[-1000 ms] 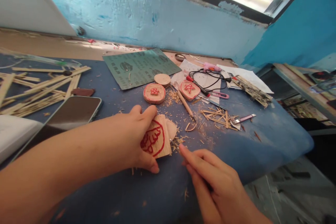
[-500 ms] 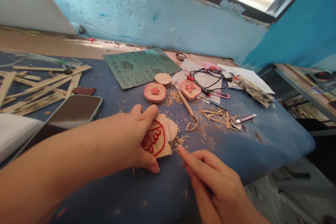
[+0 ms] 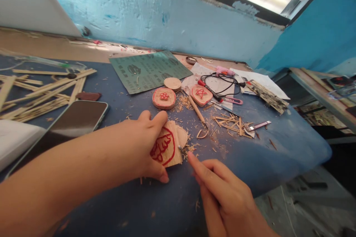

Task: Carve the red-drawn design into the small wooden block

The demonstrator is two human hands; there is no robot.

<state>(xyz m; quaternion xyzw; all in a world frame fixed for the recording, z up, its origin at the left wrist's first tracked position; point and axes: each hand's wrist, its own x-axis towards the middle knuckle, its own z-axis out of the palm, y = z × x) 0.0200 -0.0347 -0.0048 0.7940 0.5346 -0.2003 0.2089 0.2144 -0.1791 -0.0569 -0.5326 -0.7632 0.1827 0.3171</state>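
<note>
My left hand (image 3: 146,139) is closed on the edges of a flat wood piece (image 3: 175,157), pressing it to the blue table. A red circle with a curly red design inside is drawn on it, partly hidden by my fingers. A thin pale wood piece (image 3: 183,136) pokes out beyond its far right edge. In my right hand (image 3: 226,189) is a slim carving tool (image 3: 181,150), mostly hidden by the fingers. Its small metal tip sits at the wood's right edge, among shavings (image 3: 191,150).
Behind lie round wood slices with a red flower (image 3: 164,98) and a red star (image 3: 200,94), a wooden-handled tool (image 3: 198,111), green sandpaper (image 3: 151,72) and a utility knife (image 3: 259,126). Leftward are a phone (image 3: 80,118) and wooden sticks (image 3: 41,98). Bark (image 3: 268,97) lies at right.
My right hand has shifted very slightly to the left, its tool tip still by the wood's right edge. My left hand keeps its hold in the same spot.
</note>
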